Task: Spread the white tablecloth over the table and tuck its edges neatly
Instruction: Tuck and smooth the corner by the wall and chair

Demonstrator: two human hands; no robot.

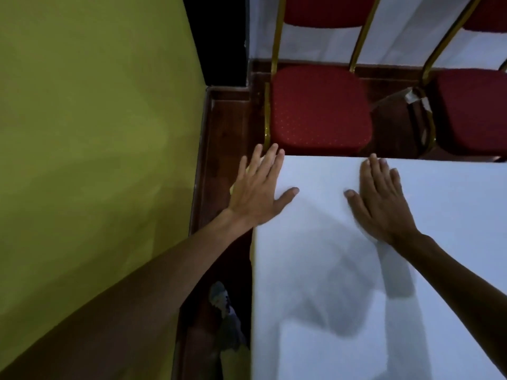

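The white tablecloth (356, 270) lies flat over the table, covering its top up to the far edge and the left edge. My left hand (258, 187) is at the table's far left corner, fingers straight and together over the corner's side, thumb resting on the cloth. My right hand (381, 198) lies flat, palm down, on the cloth close to the far edge, fingers slightly apart. Neither hand grips anything. The cloth's hanging sides are hidden from view.
A green wall (96, 160) stands close on the left, with a narrow strip of dark wooden floor (219, 149) between it and the table. Two red chairs with gold frames (321, 108) (472, 111) stand just beyond the far edge. My foot (222, 303) shows below.
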